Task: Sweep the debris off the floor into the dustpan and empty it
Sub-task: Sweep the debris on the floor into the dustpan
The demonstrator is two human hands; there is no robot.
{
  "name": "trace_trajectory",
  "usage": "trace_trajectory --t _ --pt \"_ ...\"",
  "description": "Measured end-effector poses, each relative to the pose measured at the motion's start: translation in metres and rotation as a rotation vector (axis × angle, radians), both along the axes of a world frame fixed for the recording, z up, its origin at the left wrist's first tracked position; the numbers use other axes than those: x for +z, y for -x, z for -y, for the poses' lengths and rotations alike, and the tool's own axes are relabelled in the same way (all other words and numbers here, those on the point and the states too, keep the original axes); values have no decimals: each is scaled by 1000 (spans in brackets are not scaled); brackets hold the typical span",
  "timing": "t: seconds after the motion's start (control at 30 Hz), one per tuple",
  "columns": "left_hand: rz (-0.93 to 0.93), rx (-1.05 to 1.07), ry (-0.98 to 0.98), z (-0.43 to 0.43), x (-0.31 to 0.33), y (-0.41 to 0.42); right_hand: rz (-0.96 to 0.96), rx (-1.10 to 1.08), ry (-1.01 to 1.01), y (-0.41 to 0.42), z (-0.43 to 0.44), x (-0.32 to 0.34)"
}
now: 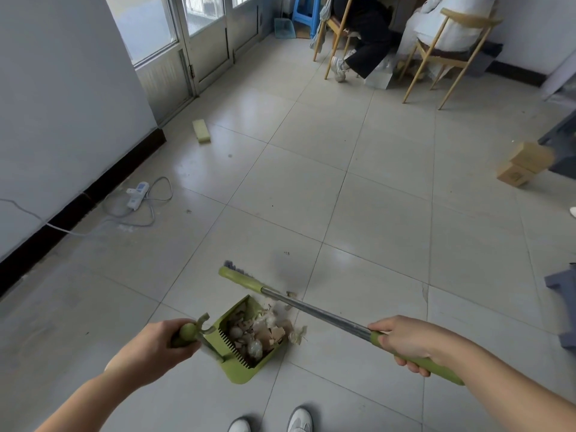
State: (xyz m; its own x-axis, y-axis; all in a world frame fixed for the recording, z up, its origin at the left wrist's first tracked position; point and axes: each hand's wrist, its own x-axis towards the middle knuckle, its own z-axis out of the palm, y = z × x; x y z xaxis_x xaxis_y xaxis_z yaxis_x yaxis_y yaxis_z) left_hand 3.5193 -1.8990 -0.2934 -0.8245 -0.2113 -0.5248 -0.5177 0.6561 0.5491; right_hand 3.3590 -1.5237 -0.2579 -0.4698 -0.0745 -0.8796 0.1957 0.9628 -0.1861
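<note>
Gathering the last scraps is the step in hand, as I judge it. The green dustpan (241,374) appears to rest on the tiled floor (374,213) just ahead of the person's white shoes. Most of the debris (258,333) — torn cardboard bits, crumpled paper, some roundish pieces — lies inside it behind the comb teeth. A loose clump (297,333) sits at the pan's open mouth, partly out on the tile, and a small scrap (291,294) lies just beyond, beside the broom's shaft.

The left grip (162,341) is curled round the dustpan's handle at its knob. The right grip (408,342) is wrapped round the green sleeve of the broom (327,316). The broom head (237,277) lies past the pan, on its far left; I cannot tell whether the bristles touch the floor.

The next move likely calls for bringing the head round behind the clump and scrap and drawing them into the mouth while the pan's lip is kept flat. Emptying comes after; no bin is clearly in view.

No brand shows on broom or pan. The cardboard boxes (523,165) at the right carry a dark mark too small to read, and the power strip (137,194) by the wall shows no legible label.
</note>
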Motion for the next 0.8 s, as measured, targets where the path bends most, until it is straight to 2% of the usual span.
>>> trace_trajectory --t 0.2,0.37,0.53,0.8 --pt "17 -57 38 -1 1 -3 -70 -150 -36 -6 -4 -24" --pt "20 -74 44 -5 3 2 -80 -183 -143 -13 7 -52" --pt "21 -61 34 -3 1 4 1 -81 -181 -38 22 -65" --pt "-4 -40 20 -10 -6 6 96 -40 -82 -63 24 -59"
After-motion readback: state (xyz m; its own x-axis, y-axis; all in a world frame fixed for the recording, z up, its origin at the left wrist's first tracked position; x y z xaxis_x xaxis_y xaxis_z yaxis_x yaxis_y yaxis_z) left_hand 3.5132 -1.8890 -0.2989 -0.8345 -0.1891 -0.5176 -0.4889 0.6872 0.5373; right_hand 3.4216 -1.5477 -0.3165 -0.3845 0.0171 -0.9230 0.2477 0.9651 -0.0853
